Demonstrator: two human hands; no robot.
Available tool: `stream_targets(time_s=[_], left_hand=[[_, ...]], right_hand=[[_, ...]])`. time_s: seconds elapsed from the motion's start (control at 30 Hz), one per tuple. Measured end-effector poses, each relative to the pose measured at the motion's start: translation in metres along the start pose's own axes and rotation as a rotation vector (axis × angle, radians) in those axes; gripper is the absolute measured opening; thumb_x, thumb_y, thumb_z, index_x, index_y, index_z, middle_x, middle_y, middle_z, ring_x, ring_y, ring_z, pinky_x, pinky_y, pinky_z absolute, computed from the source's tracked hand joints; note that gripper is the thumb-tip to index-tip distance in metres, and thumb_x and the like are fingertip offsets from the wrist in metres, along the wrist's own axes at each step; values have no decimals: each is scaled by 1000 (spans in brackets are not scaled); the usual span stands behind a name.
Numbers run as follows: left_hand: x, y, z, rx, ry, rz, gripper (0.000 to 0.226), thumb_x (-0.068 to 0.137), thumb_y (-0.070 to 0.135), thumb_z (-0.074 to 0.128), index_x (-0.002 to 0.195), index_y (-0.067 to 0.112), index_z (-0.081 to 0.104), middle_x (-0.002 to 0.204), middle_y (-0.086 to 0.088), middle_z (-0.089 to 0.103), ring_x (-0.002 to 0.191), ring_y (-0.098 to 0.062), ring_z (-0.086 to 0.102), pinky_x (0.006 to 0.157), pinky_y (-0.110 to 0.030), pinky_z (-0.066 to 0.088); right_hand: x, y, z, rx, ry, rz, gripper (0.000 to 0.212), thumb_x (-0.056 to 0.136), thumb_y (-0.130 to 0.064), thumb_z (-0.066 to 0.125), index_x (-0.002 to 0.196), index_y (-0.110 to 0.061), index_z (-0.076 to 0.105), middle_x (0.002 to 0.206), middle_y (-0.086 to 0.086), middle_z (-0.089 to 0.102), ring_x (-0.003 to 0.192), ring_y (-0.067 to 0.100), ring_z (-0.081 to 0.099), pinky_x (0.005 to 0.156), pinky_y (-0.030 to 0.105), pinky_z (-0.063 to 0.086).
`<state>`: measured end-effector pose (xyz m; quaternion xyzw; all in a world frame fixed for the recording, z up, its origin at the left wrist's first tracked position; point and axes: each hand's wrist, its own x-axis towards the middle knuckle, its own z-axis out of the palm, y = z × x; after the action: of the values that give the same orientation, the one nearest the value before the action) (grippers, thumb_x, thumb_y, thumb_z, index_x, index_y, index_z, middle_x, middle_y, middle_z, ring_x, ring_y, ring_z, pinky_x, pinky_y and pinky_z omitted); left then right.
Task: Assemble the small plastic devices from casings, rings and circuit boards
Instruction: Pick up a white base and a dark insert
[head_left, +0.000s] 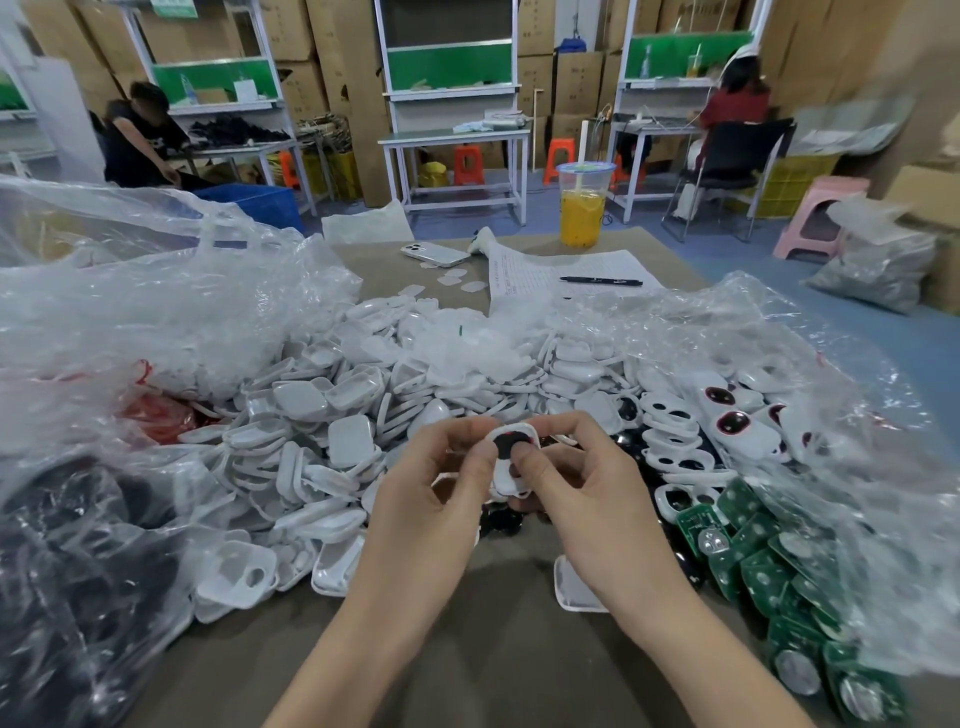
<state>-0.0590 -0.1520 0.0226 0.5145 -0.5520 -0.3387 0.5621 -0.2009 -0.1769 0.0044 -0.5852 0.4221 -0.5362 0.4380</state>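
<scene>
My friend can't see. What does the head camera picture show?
A left hand and a right hand pinch a white casing with a dark round piece in it, over a table with a pile of casings. Green circuit boards lie at the right, and a cup of yellow drink stands farther back.

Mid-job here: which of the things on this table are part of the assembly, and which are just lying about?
Belongs to the job: white casing pinched between left hand and right hand; pile of white casings; green circuit boards; casings with red-rimmed dark inserts.

Lying about: phone; pen; sheet of paper; cup of yellow drink.
</scene>
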Motion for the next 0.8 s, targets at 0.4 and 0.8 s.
stream_targets(time_s=[0.4, 0.8], left_hand=[[-1, -5, 2, 19, 12, -22, 19, 91, 19, 70, 87, 38, 70, 62, 16, 60, 56, 1, 56, 49, -8, 37], [-2, -10, -3, 270, 25, 133, 27, 97, 26, 63, 99, 53, 68, 95, 22, 70, 86, 0, 65, 68, -8, 43]], right_hand=[[-2, -2, 2, -56, -27, 0, 6, 96, -30, 66, 96, -34, 62, 82, -4, 75, 78, 13, 70, 84, 51, 55], [-4, 2, 3, -135, -35, -30, 13, 97, -33, 63, 104, -44, 64, 84, -8, 75, 84, 9, 71, 83, 40, 56]])
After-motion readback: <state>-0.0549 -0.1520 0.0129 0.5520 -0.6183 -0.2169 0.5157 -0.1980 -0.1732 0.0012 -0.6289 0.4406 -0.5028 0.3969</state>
